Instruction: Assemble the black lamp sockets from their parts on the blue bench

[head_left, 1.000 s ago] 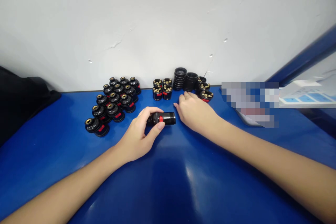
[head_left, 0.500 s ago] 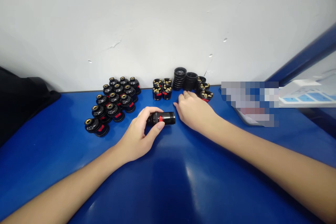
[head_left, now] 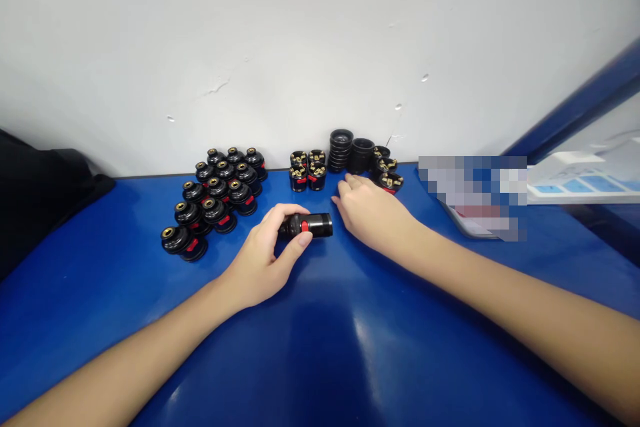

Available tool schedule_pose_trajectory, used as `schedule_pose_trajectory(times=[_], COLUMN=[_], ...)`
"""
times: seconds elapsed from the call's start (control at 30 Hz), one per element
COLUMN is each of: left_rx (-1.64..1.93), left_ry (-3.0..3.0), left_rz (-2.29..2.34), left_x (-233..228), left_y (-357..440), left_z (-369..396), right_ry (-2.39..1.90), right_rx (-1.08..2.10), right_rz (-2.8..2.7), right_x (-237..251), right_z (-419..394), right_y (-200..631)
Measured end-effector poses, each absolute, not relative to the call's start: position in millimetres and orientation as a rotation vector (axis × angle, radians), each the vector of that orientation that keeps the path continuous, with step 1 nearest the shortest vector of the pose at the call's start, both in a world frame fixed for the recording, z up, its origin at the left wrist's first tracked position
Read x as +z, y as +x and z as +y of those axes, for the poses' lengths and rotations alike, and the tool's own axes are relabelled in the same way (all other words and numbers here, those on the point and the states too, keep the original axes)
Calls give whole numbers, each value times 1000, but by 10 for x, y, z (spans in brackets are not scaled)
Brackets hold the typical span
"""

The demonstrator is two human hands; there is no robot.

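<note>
My left hand [head_left: 265, 257] grips a black cylindrical part with a red band [head_left: 311, 225], held on its side just above the blue table [head_left: 320, 340]. My right hand [head_left: 373, 213] rests palm down on the table right of that part, fingers spread, holding nothing. Its fingertips lie close to a small group of black-and-red parts with brass contacts [head_left: 386, 172].
A cluster of several finished black parts with brass tops [head_left: 215, 197] stands at the left. Near the white wall are more contact parts [head_left: 307, 170] and stacks of black rings [head_left: 350, 150]. A dark object [head_left: 35, 193] lies far left; papers [head_left: 575, 177] lie at the right.
</note>
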State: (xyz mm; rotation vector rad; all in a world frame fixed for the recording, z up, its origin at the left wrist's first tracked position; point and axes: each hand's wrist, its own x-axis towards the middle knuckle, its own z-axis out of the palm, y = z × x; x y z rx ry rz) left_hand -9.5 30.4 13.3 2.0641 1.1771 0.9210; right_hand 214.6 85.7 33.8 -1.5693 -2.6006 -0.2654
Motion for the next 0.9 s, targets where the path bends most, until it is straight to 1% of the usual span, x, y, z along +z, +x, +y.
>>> schedule_pose_trajectory(times=[0.17, 0.4, 0.47, 0.53, 0.77, 0.83, 0.9], left_rx=[945, 978, 958, 930, 835, 820, 796], left_ry=[2042, 2052, 2053, 2066, 2150, 2138, 2082], left_rz=[1130, 1024, 1028, 1039, 1011, 1014, 1025], left_x=[111, 58, 56, 62, 96, 109, 127], left_y=[-85, -81, -86, -90, -94, -95, -95], left_z=[303, 322, 319, 312, 280, 276, 274], right_ry=[-1505, -1278, -1219, -1152, -1049, -1021, -926], right_rx=[-49, 869, 1078, 1200, 1214, 1087, 846], right_rz=[-2525, -2107, -2004, -1929, -1879, -1934, -2043], right_x=[472, 477, 421, 354, 138, 104, 91], right_z=[652, 364, 329, 315, 287, 283, 290], right_y=[2196, 2188, 2195, 2207, 2233, 2247, 2270])
